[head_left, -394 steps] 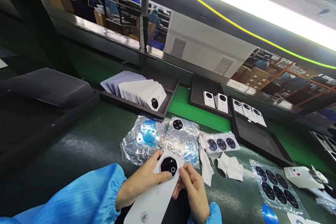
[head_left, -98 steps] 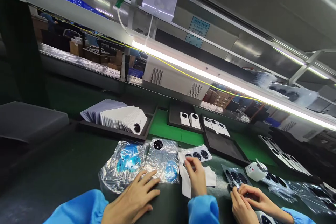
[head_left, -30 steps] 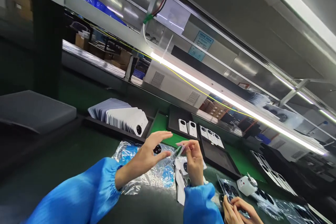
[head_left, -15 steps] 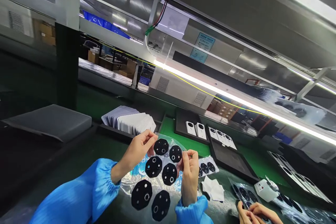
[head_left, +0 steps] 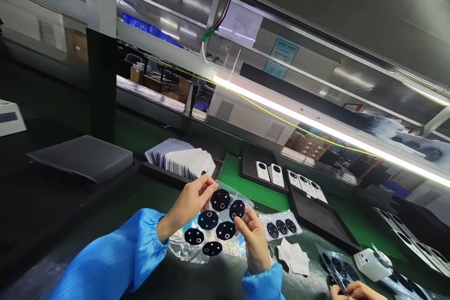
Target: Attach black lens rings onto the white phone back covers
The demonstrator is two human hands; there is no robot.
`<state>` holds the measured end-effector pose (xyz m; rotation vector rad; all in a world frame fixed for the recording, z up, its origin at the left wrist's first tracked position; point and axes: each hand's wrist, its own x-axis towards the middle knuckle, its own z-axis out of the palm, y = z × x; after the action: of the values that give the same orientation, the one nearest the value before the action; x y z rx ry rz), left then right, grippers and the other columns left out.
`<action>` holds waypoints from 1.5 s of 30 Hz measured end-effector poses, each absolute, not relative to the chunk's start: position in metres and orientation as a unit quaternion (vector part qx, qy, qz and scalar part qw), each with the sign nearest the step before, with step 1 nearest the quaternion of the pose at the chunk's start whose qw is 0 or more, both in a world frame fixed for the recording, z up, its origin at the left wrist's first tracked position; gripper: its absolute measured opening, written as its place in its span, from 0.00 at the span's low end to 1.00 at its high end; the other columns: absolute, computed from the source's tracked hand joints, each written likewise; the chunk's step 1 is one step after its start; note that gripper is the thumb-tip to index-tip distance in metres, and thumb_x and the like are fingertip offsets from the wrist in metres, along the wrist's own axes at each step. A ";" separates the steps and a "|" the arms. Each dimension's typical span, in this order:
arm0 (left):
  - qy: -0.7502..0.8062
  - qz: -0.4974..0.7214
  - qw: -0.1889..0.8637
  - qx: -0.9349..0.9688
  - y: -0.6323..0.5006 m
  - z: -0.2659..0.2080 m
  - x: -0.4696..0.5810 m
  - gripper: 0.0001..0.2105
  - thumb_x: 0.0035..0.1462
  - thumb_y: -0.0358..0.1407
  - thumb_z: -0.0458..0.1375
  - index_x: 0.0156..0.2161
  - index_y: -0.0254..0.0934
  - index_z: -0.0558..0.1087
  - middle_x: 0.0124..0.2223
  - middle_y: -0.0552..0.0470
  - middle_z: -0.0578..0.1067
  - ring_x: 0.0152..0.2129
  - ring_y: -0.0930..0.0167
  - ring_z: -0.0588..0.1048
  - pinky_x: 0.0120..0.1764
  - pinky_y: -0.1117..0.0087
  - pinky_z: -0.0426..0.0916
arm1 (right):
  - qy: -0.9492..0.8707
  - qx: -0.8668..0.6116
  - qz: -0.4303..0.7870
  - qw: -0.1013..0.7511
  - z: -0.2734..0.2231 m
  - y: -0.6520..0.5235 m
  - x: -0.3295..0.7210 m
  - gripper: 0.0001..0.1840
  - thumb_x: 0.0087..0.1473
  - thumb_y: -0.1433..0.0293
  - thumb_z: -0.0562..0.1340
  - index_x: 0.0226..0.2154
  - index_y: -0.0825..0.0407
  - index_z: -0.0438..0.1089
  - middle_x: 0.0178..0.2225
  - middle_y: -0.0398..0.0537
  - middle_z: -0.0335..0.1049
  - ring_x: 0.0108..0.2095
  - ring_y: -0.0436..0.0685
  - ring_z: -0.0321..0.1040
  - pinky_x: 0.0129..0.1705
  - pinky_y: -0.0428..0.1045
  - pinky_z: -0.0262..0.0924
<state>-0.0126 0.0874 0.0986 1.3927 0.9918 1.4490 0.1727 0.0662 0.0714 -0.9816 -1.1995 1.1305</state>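
Note:
A clear plastic sheet (head_left: 208, 220) carries several black, roughly octagonal stickers with small holes and white rings. My left hand (head_left: 190, 204) pinches its upper left corner between thumb and fingers. On the right edge, by one of the upper stickers, my right hand (head_left: 255, 236) is closed on the same sheet. The sheet tilts over the dark bench, above crumpled clear wrap and something light blue. Just right of my right hand lie another sheet of black stickers (head_left: 281, 228) and some white paper pieces (head_left: 293, 257).
Fanned white cards (head_left: 188, 161) stand in a black tray behind my left hand. Black trays (head_left: 321, 218) with white phone-shaped panels (head_left: 305, 185) lie on a green strip. A grey foam slab (head_left: 82, 157) is at left. Another person's hands (head_left: 358, 290) hold a sticker sheet near a white dispenser (head_left: 372, 262).
The sheet's lower end has swung away, so its bottom stickers look flatter and smaller. My right thumb has shifted along the edge. The view has turned slightly left.

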 end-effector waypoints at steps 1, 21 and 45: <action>0.396 0.582 0.439 0.559 0.087 0.099 -0.013 0.16 0.50 0.50 0.58 0.28 0.37 0.67 0.16 0.62 0.64 0.12 0.77 0.66 0.17 0.79 0.60 | -0.511 -0.419 0.491 0.568 0.073 0.065 0.174 0.21 0.34 0.56 0.75 0.25 0.53 0.71 0.20 0.39 0.66 0.22 0.48 0.58 0.26 0.44 0.55; 0.376 0.360 0.723 0.455 0.033 0.014 -0.021 0.25 0.48 0.48 0.65 0.47 0.36 0.69 0.31 0.53 0.77 0.28 0.72 0.77 0.28 0.77 0.70 | -0.378 -0.465 0.644 0.475 0.002 -0.002 0.186 0.24 0.40 0.55 0.73 0.30 0.52 0.65 0.18 0.37 0.67 0.14 0.44 0.59 0.17 0.41 0.51; 0.454 0.391 0.680 0.422 0.046 0.002 -0.012 0.21 0.45 0.50 0.62 0.40 0.36 0.71 0.25 0.59 0.67 0.25 0.72 0.73 0.32 0.69 0.73 | -0.397 -0.518 0.630 0.421 0.011 -0.004 0.189 0.27 0.45 0.52 0.70 0.40 0.53 0.66 0.17 0.36 0.67 0.12 0.44 0.60 0.14 0.39 0.54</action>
<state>-0.0117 0.0462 0.0023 0.9479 1.0201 0.8782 0.1894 -0.0038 0.0114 -1.2984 -0.9945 1.5780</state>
